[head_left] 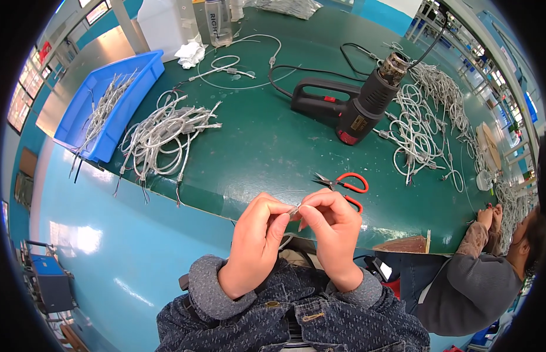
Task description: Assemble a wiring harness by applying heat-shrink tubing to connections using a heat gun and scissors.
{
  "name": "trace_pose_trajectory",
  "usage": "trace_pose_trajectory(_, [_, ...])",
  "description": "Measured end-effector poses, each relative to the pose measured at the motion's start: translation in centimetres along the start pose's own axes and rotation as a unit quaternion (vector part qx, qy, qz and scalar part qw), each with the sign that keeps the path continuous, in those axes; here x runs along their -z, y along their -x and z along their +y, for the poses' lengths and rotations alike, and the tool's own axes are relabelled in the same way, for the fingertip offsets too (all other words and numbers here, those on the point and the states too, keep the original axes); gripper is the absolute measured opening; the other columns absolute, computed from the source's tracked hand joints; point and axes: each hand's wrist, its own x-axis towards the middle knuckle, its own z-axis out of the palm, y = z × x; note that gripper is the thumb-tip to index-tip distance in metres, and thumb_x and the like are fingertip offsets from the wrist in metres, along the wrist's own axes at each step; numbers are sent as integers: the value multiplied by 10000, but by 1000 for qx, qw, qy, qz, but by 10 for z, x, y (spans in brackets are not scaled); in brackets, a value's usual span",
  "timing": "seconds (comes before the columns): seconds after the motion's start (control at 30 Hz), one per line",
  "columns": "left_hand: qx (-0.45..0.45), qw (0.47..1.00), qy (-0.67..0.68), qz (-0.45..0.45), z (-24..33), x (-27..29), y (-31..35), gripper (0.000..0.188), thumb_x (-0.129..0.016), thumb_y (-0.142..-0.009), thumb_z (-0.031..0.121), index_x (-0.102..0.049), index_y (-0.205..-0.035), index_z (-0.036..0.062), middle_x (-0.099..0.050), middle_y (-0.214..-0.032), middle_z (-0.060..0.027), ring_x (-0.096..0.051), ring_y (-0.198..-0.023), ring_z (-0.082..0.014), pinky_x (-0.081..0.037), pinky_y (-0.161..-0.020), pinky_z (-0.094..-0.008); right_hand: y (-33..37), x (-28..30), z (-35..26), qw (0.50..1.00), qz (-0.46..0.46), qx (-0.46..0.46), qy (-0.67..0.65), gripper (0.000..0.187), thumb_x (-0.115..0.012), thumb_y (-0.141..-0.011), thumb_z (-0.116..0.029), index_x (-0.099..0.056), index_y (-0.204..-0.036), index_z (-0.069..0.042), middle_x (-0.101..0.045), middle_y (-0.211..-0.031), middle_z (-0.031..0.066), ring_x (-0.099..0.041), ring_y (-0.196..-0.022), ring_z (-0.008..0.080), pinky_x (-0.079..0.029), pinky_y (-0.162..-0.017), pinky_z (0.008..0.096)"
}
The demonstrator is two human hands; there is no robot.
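Note:
My left hand [253, 243] and my right hand [331, 232] meet just off the near edge of the green table, fingertips pinched together. Between them they hold the thin end of a grey cable [294, 211]; the fingers cover most of it. A pale loop of cable shows below the hands. Just beyond my right hand lies a pair of red-handled scissors [336, 182], blades pointing left and one handle partly behind that hand. Farther back, a black heat gun [367, 105] stands with its metal nozzle up.
A bundle of grey cables [167, 135] lies left, beside a blue tray [132, 67] holding more wires. Tangled cables [416, 129] cover the right side. A white crumpled tissue [190, 54] and clear bottle [218, 23] sit at the back. A co-worker [472, 287] works at right.

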Motion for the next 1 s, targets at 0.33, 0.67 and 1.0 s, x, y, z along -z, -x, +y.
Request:
trace_pose_trajectory(0.33, [16,999,37,21,0,0,4,62,-545,-888,28,-546,-923,-24,-529,-803,-102,-500,-666,-174,-411,-589,-274,0,6,-9,980,-54,92,168,76,-585,-813,78,-596,-882,48,-611,-860,114,-628,-736,158,-499,-592,232])
trace_pose_trajectory(0.67, [11,1000,23,16,4,1,6,61,-558,-878,27,-550,-913,-22,-525,-795,-96,-495,-650,-173,-405,-580,-270,-2,7,-20,949,-76,153,264,92,-621,-770,87,-604,-850,43,-621,-816,107,-617,-710,149,-506,-612,235])
trace_pose_trajectory(1.0, [26,998,46,23,4,2,4,92,-549,-899,64,-555,-929,-22,-522,-793,-84,-501,-662,-150,-411,-597,-257,-3,14,-22,961,-70,120,237,135,-571,-814,73,-612,-941,51,-619,-847,105,-618,-711,146,-493,-595,225])
